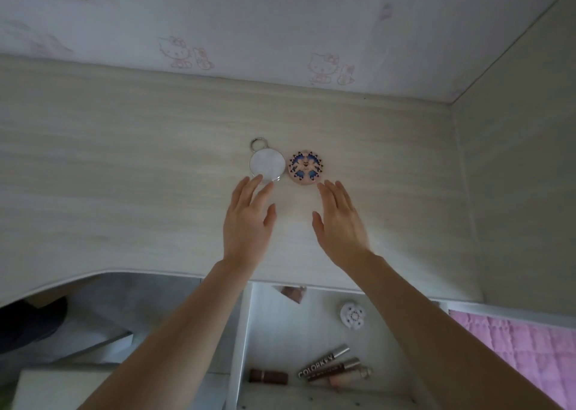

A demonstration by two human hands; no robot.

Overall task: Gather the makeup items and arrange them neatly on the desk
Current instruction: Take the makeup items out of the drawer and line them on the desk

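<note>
Two round compacts side by side on the pale wood-grain desk (124, 166), nearly touching: a white mirror compact (267, 164) with a metal ring (258, 144) at its far edge, and to its right a pink compact (306, 168) with a blue butterfly-like pattern; both lying flat, near the middle of the desktop, well short of the cartoon-cat wallpaper (184, 52) behind.

Left hand (247, 222) stretched forward with fingers straight and slightly spread, fingertips (260, 181) at the near rim of the white compact, gripping nothing; contact or a hair's gap, cannot tell. Right hand (338, 222) likewise flat and relaxed, fingers together, tips just beside the near edge of the pink compact, holding nothing.

Below the desk edge, an open drawer (246, 331) with more to gather: a small white flower-shaped case (352, 315), a dark brown lipstick tube (268, 376), a tube lettered COLORKEY (324, 361), a second brown tube (335, 370) against it, a pale pink bottle (349, 378) beside those, and a partly hidden pinkish-brown item (293, 294) under the desk lip; a pink quilted cover (523, 347) at lower right.

Judged as early in the task: two items set down as the start of a row, apparently being nudged into line; at least six pieces left in the drawer to lift out and place alongside.
</note>
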